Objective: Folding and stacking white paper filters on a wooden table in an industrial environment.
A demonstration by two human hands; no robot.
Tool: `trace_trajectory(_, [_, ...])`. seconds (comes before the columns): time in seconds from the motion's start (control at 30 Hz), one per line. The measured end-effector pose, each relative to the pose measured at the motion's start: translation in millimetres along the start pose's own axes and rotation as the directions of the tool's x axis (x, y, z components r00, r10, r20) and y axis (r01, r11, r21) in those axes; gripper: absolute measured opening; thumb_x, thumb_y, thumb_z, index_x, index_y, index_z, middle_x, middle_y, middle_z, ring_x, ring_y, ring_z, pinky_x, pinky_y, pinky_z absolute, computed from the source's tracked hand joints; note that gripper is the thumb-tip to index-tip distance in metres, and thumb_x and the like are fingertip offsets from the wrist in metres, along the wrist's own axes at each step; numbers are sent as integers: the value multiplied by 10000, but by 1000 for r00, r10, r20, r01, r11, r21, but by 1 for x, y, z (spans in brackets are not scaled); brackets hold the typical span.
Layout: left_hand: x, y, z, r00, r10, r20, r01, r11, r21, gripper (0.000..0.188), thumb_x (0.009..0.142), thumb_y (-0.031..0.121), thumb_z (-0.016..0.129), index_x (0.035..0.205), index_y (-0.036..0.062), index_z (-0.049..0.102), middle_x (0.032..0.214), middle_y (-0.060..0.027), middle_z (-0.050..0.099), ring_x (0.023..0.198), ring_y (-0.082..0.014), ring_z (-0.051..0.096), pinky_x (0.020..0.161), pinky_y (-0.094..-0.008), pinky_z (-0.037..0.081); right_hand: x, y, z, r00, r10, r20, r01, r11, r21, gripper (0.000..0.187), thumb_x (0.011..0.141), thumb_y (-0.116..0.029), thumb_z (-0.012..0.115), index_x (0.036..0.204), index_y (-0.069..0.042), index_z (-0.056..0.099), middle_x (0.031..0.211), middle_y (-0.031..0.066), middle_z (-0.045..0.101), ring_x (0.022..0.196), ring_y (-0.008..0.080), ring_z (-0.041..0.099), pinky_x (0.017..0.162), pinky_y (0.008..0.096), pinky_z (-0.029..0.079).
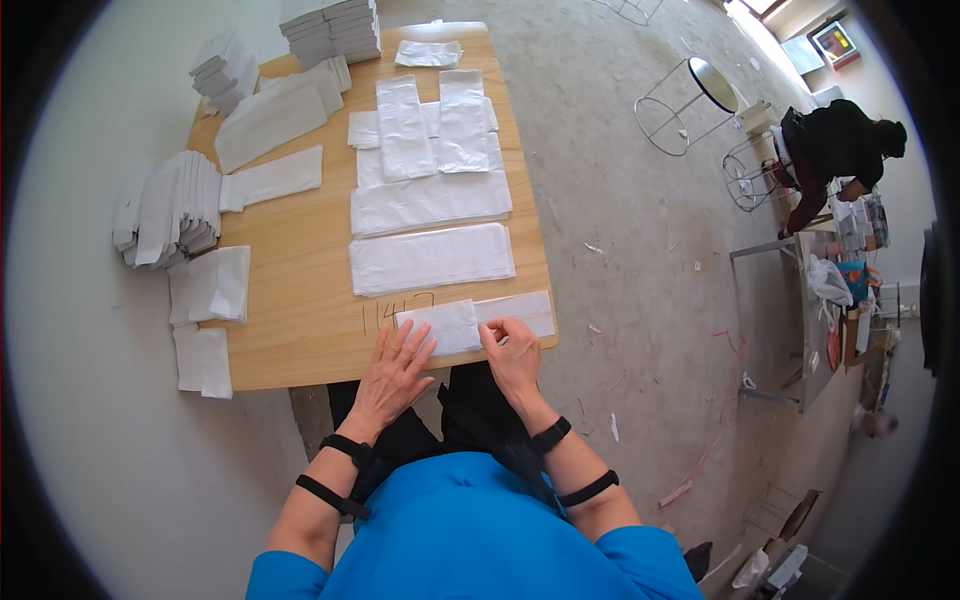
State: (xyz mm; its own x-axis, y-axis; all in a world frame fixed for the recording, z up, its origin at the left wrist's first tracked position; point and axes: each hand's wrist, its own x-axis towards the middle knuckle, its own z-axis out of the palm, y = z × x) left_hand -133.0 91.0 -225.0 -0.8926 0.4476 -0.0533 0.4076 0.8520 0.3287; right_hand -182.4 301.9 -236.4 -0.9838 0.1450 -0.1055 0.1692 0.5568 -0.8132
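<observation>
At the near edge of the wooden table (pixel 300 270) lies a flat, folded white sheet (pixel 446 326), paper or thin film. My left hand (pixel 393 378) rests with fingers spread, its fingertips at the sheet's left end. Bent fingers of my right hand (pixel 513 356) pinch the right end of that sheet. Under and beyond it, a paler white strip (pixel 525 311) reaches to the table's right edge. Just past both hands sits a flat stack of white folded sheets (pixel 432 260), with more white bundles (pixel 400 130) lying overlapped farther off.
Stacks of white folded pieces (pixel 170 212) line the table's left side, against the wall. Tall white stacks (pixel 330 30) stand at the far left. A round stool (pixel 712 86) is on the floor to the right. Beyond it a person (pixel 840 150) bends over another table (pixel 818 330).
</observation>
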Motion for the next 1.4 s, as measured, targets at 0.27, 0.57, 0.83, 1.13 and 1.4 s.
trace_trajectory(0.27, [-8, -4, 11, 1000, -4, -7, 4, 999, 52, 696, 776, 328, 740, 1379, 135, 452, 1534, -48, 304, 1448, -262, 203, 1190, -507, 106, -6, 4, 9, 992, 97, 83, -79, 977, -200, 178, 781, -210, 684, 764, -34, 705, 648, 109, 666, 615, 253, 667, 595, 354, 509])
trace_trajectory(0.57, [-9, -1, 7, 998, -63, -24, 64, 996, 58, 815, 789, 407, 712, 1443, 94, 340, 1556, -64, 257, 1459, -271, 173, 1184, -531, 88, -9, -9, 2, 995, 60, 80, -37, 964, -263, 137, 808, -151, 672, 885, -39, 667, 825, 130, 659, 730, 325, 649, 646, 398, 515])
trace_trajectory(0.83, [-10, -1, 19, 983, -177, 53, 173, 982, 76, 1008, 765, 509, 698, 1492, 13, 204, 1590, -116, 142, 1475, -289, 99, 1170, -566, 57, 1, 6, 29, 955, -295, 26, 292, 952, 89, 196, 848, 15, 584, 1033, 10, 646, 981, 176, 641, 800, 315, 653, 706, 357, 528])
trace_trajectory(1.13, [-11, 6, 16, 968, -249, -16, 246, 964, -106, 1041, 750, 444, 751, 1508, 42, 161, 1595, -121, 115, 1474, -331, 74, 1145, -612, 53, 1, -9, 14, 978, -206, 5, 202, 964, 175, 226, 850, 30, 592, 1068, 3, 644, 1049, 133, 650, 794, 213, 652, 686, 299, 531])
trace_trajectory(1.4, [23, -9, -3, 973, -194, -127, 166, 964, -206, 1033, 676, 270, 822, 1491, 68, 221, 1474, -106, 351, 1407, -329, 245, 1155, -577, 88, 25, -10, -8, 911, -401, 101, 411, 905, -112, 402, 750, 38, 659, 1139, -51, 615, 1114, 114, 628, 913, 257, 613, 768, 347, 518])
